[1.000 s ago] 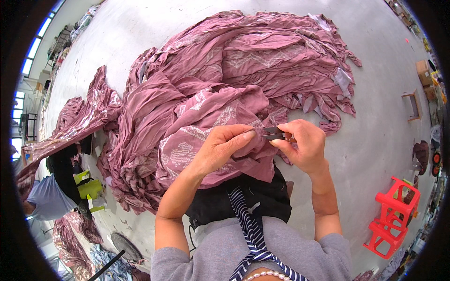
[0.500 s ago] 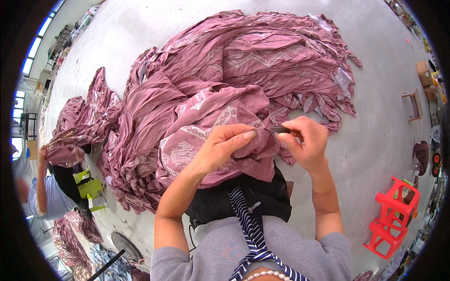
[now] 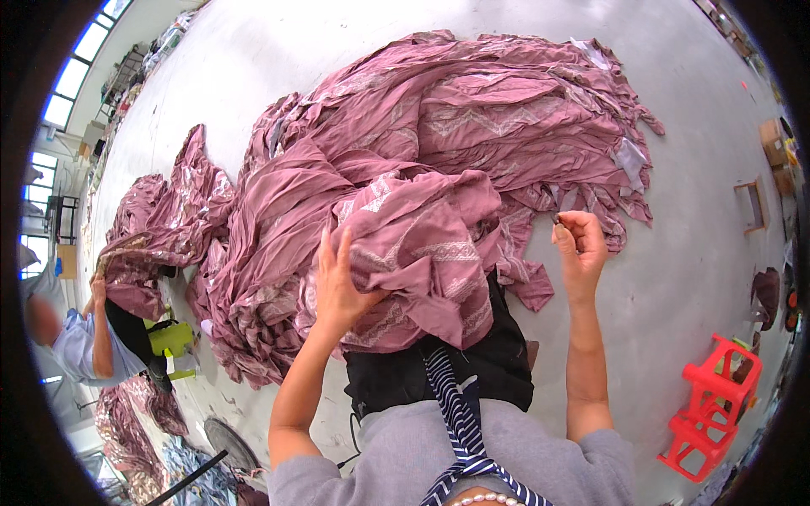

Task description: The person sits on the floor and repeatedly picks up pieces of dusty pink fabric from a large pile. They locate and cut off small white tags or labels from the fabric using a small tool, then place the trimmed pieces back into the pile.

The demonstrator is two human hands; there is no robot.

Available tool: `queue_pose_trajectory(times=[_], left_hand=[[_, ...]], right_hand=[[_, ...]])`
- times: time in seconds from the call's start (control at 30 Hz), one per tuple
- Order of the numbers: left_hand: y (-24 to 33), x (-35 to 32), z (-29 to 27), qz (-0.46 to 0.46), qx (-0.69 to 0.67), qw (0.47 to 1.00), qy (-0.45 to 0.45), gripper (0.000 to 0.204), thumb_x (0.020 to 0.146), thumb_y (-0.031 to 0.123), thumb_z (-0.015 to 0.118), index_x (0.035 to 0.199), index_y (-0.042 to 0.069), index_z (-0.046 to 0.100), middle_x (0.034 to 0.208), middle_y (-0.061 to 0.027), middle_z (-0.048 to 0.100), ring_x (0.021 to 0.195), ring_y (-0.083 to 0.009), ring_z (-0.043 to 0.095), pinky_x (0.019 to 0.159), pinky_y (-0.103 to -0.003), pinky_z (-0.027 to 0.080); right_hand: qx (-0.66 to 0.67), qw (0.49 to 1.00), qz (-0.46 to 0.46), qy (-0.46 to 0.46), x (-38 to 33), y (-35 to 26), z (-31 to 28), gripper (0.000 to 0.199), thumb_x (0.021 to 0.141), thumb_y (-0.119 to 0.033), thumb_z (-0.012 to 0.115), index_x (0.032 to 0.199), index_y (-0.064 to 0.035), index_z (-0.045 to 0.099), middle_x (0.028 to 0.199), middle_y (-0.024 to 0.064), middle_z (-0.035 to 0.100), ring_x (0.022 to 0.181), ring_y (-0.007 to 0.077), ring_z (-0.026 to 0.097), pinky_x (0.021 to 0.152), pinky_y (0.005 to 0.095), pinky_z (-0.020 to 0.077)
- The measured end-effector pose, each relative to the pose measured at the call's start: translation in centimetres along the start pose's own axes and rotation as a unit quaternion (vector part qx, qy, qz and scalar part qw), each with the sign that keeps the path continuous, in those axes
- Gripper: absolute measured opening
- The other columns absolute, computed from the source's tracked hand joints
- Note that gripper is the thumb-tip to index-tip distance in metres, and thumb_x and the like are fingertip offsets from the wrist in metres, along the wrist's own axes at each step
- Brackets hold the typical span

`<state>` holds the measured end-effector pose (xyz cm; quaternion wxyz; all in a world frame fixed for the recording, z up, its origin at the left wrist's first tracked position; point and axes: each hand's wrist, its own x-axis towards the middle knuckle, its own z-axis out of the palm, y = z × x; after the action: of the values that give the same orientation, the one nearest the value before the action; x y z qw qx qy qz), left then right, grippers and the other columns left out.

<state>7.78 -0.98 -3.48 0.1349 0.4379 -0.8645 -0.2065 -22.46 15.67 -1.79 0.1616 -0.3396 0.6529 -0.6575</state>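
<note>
The left hand [image 3: 339, 297] is spread, fingers pointing away from the body, thumb out to the right, set against the near part of the pink cloth [image 3: 422, 215]. The right hand [image 3: 582, 251] is raised to the right of the near cloth, apart from it, thumb and fingers closed on a dark tool [image 3: 556, 220]. Only the tool's tip shows; the grip hides the rest. The cloth lies in a large, creased heap on the pale floor [image 3: 658, 278], its near end resting over the black garment [image 3: 502, 363] on the wearer's lap. Pale patterned bands show on it. At left, a co-worker in a light blue shirt [image 3: 74, 350] handles similar cloth, near a green chair [image 3: 173, 339]. A red stool [image 3: 700, 375] stands at right.
</note>
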Motion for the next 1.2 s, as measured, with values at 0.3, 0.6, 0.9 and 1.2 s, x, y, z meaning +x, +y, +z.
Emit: queue_pose_trajectory(times=[0.3,0.6,0.9,1.2], left_hand=[[-3.6,0.4,-4.1,0.034,-0.215,0.976,0.010,0.026,0.078,0.007,0.059,0.103,0.001,0.063,0.083,-0.0036,0.065,0.078,-0.0112,0.060,0.070,-0.027,0.049],[-25.9,-10.3,-40.4,-0.106,0.301,0.860,0.398,0.041,0.084,0.026,0.058,0.118,0.001,0.059,0.110,-0.0128,0.063,0.094,-0.0250,0.061,0.083,-0.037,0.048],[-34.6,-7.5,-23.8,-0.205,0.168,0.953,0.146,0.059,0.073,0.018,0.075,0.126,0.001,0.053,0.121,-0.0151,0.058,0.108,-0.0253,0.056,0.095,-0.034,0.043],[-15.1,1.2,-6.7,-0.030,0.103,0.994,-0.026,0.031,0.075,0.006,0.071,0.104,0.000,0.065,0.107,-0.0149,0.064,0.102,-0.0293,0.061,0.091,-0.036,0.045]], right_hand=[[0.059,0.996,0.063,0.005,1.1,3.9,0.7,0.016,0.091,-0.015,0.063,0.096,-0.0013,0.057,0.076,-0.0013,0.057,0.068,0.0043,0.051,0.061,0.0184,0.0409],[-0.016,0.988,0.131,0.077,0.9,13.4,-4.1,0.021,0.092,-0.023,0.063,0.091,-0.0032,0.057,0.070,-0.0021,0.055,0.063,0.0032,0.049,0.057,0.0188,0.0390],[-0.294,0.915,0.263,-0.081,-4.8,28.3,-1.1,0.061,0.071,-0.043,0.077,0.112,-0.0028,0.056,0.090,0.0146,0.067,0.085,0.0283,0.065,0.074,0.0380,0.0498],[-0.471,0.820,0.280,-0.165,-8.4,30.8,0.6,0.028,0.078,-0.010,0.055,0.106,-0.0059,0.060,0.103,0.0211,0.062,0.094,0.0406,0.060,0.081,0.0475,0.0495]])
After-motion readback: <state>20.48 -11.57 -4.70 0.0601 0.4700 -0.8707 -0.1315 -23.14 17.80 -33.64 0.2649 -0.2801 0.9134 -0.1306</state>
